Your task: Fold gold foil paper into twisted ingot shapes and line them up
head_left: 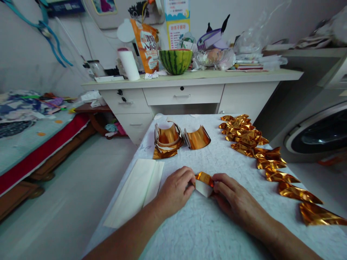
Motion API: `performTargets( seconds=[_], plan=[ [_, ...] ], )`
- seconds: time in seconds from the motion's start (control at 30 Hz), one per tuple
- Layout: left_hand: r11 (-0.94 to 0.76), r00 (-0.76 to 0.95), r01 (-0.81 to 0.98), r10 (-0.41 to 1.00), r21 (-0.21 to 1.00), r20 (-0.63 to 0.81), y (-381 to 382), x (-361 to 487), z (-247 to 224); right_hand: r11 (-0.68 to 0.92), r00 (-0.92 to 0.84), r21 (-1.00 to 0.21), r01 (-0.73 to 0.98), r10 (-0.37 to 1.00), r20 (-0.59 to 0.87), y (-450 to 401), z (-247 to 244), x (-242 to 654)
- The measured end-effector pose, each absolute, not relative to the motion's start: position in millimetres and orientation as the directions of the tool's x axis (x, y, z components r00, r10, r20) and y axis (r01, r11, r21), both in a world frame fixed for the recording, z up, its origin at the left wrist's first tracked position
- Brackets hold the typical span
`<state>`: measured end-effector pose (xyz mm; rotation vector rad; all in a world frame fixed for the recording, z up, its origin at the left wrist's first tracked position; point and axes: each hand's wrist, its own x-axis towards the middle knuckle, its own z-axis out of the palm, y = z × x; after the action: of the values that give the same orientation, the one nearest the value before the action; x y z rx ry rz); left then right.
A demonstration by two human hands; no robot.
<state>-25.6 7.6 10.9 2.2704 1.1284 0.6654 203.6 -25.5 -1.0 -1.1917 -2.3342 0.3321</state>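
Both hands pinch a small piece of gold foil paper (pixel 205 178) with a white underside, just above the cloth-covered table (pixel 184 231). My left hand (pixel 177 189) is closed on its left end, and my right hand (pixel 230 193) on its right end. Beyond them stand a curled stack of gold foil sheets (pixel 167 139) and a single curved gold foil sheet (pixel 197 138). Left of my left hand lie flat pale paper sheets (pixel 135 191). A row of folded gold foil pieces (pixel 271 164) with twisted-looking ends runs along the table's right side.
A white desk (pixel 181 94) with drawers stands behind the table, bearing a halved watermelon (pixel 175 61), an orange pouch (pixel 146 47) and a paper roll (pixel 129 64). To the right is a washing machine (pixel 322 126); to the left, a bed (pixel 40 141).
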Motion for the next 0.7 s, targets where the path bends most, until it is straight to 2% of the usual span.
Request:
performTargets(
  seconds=[0.17,0.37,0.5,0.7],
  plan=[
    [-0.617,0.590,0.634,0.776,0.467,0.223,6.3,-23.1,11.6,0.578,-0.501,-0.449,0.681,0.815,0.291,-23.3,0.1,205.2],
    [-0.709,0.678,0.643,0.702,0.289,0.218,3.9,-22.0,10.1,0.631,-0.534,-0.391,0.670,0.776,0.335,-22.8,0.6,204.2],
    [-0.732,0.710,0.635,0.679,0.246,0.186,3.1,-22.4,10.6,0.675,-0.575,-0.331,0.659,0.736,0.356,-23.5,2.9,202.9],
    [-0.738,0.710,0.622,0.672,0.262,0.209,4.0,-23.9,8.8,0.692,-0.591,-0.314,0.650,0.720,0.364,-24.3,-0.2,202.1]
  ],
)
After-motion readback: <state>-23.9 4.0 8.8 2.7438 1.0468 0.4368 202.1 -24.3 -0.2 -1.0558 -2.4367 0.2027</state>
